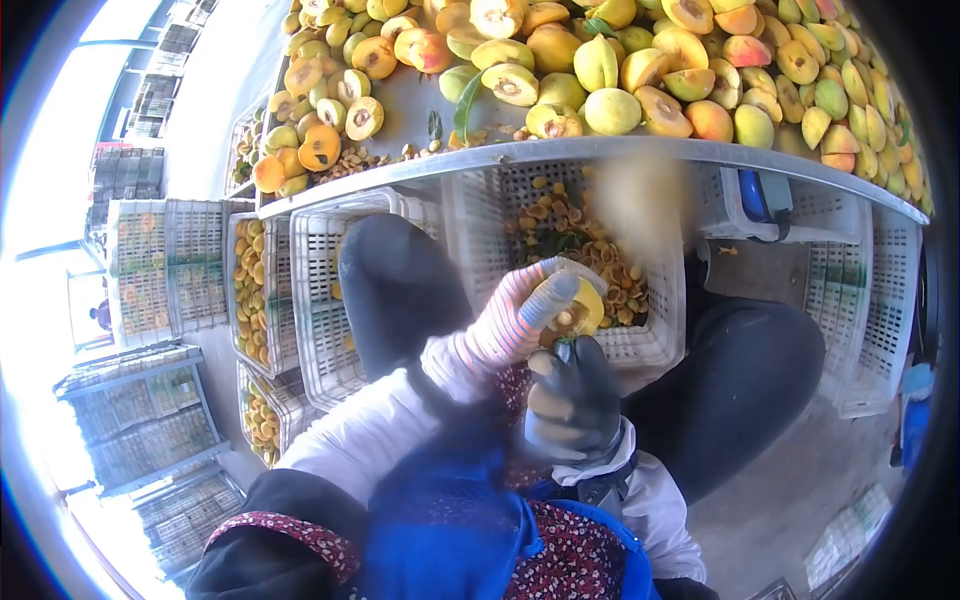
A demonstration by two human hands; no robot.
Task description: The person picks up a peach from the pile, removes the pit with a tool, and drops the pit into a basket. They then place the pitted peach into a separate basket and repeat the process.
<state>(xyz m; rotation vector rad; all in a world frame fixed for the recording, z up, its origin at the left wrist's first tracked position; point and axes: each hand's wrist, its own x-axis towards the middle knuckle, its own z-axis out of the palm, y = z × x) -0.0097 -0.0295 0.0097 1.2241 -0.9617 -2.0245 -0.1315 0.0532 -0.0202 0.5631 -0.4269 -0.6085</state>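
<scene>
My left hand (510,310), in a pale striped knit glove, is closed round a cut yellow peach (578,312), its brown pit hollow turned toward me. Just below it, my right hand (574,395), in a dark-coated glove, is a fist with the thumb side touching or nearly touching the fruit. Whatever the right fingers grip is mostly hidden; only a small dark and greenish bit shows by the thumb. Both hands are over my lap, at the near side of a white crate (665,340) containing peach pieces and leaves.
Above the crate runs a metal table edge (560,150), with many whole and halved peaches (610,110) behind it. White crates (325,370) stand left of my knees, more crates (845,330) to the right. Stacked crates (140,270) stand farther left. A blurred tan shape (640,205) hangs before the table edge.
</scene>
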